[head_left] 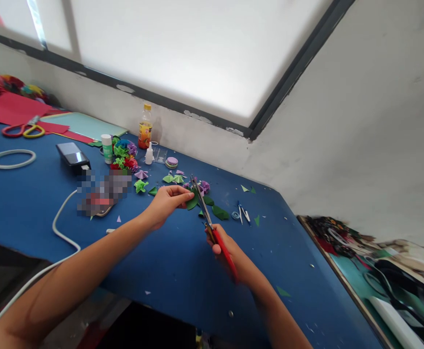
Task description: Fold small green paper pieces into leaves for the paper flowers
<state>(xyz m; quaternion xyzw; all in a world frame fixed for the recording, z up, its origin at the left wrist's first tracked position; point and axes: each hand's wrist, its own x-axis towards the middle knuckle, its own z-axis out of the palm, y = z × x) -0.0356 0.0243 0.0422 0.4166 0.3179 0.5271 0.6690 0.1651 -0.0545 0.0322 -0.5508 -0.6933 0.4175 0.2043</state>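
Note:
My left hand (pixel 166 202) pinches a small dark green paper piece (pixel 193 201) above the blue table (pixel 52 203). My right hand (pixel 223 249) grips red-handled scissors (pixel 212 228), whose blades point up and away into the green piece. More green cut pieces (pixel 219 212) lie just right of the blades. A purple folded paper flower (pixel 203 186) lies right behind the hands.
Colourful paper flowers (pixel 123 156), a glue stick (pixel 106 148), a small white bottle (pixel 149 154), a drink bottle (pixel 145 127), a phone (pixel 73 155) with a white cable (pixel 61 223), a white ring (pixel 11 158), second scissors (pixel 23 130) and red paper sheets (pixel 11 107) lie left. Paper scraps dot the table.

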